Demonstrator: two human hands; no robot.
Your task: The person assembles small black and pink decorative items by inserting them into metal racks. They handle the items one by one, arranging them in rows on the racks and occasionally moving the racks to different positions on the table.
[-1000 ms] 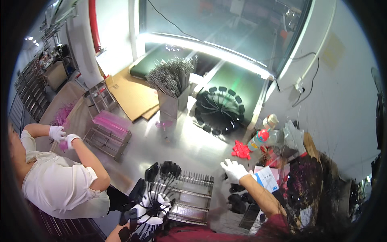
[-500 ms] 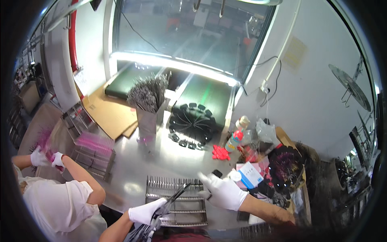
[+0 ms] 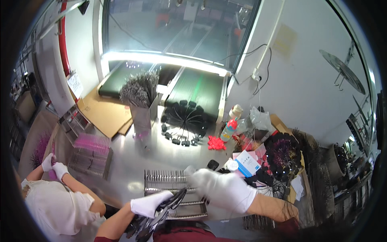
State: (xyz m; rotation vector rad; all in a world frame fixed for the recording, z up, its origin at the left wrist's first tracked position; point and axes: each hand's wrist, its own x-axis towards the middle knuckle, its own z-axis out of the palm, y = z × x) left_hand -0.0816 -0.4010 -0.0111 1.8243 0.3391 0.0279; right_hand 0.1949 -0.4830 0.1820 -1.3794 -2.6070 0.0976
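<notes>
A metal rack (image 3: pixel 161 176) with a row of upright pins along its far side lies on the table in front of me. My left hand (image 3: pixel 150 204), in a white glove, is closed around a bundle of thin black sticks with flat dark ends (image 3: pixel 155 226) at the rack's near left. The bundle's tips reach over the rack. My right hand (image 3: pixel 223 189), gloved in white too, is over the rack's right end. Motion smears its fingers, and I cannot see whether anything is between them.
A metal box (image 3: pixel 143 117) of grey wire-like stems stands behind the rack. Black-ended stems (image 3: pixel 184 123) fan out by the green conveyor belt (image 3: pixel 205 84). A bottle (image 3: pixel 229 129), a red star-like piece (image 3: pixel 217 142) and a white-blue box (image 3: pixel 246 163) lie right. A co-worker (image 3: pixel 64 201) handles pink pieces leftward.
My right hand has turned from pointing fingers to a blurred shape over the rack's right end. The bundle in my left hand has tilted flatter. The whole view has shifted slightly.
</notes>
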